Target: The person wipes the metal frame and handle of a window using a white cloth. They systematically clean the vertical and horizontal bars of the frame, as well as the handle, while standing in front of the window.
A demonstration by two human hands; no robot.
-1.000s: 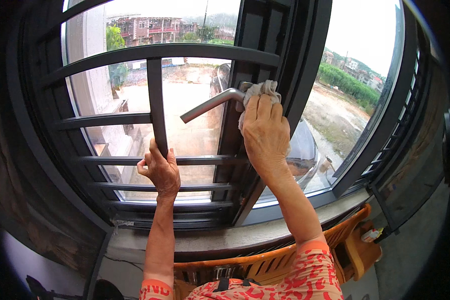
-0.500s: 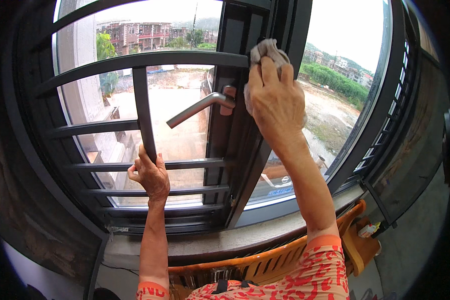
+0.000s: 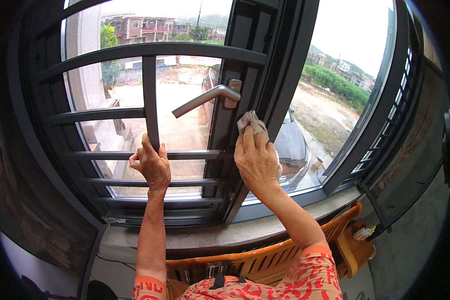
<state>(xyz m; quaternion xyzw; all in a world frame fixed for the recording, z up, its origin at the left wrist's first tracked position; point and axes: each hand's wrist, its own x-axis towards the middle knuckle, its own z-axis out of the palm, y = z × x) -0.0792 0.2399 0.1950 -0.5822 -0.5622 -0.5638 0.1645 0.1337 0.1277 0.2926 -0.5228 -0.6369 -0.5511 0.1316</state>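
My right hand point(image 3: 257, 162) presses a greyish-white cloth point(image 3: 252, 122) against the dark upright window frame point(image 3: 265, 90), a little below the grey window handle point(image 3: 205, 101). Its fingers lie over the cloth, which sticks out past their tips and beside the palm. My left hand point(image 3: 153, 167) is closed round the lower end of the dark upright bar point(image 3: 150, 100) of the window grille, near a crossbar. The handle slants down to the left between my hands, touched by neither.
A wooden bench point(image 3: 225, 262) with a slatted back stands under the stone sill point(image 3: 185, 237). A small white bottle point(image 3: 363, 233) lies on its right end. Another dark barred panel point(image 3: 385, 130) juts out at the right. Through the glass a dark car point(image 3: 292, 147) shows outside.
My right hand has slid down the frame with the cloth, from above the handle's level to below it. My left hand keeps its hold on the bar. The view has shifted slightly.
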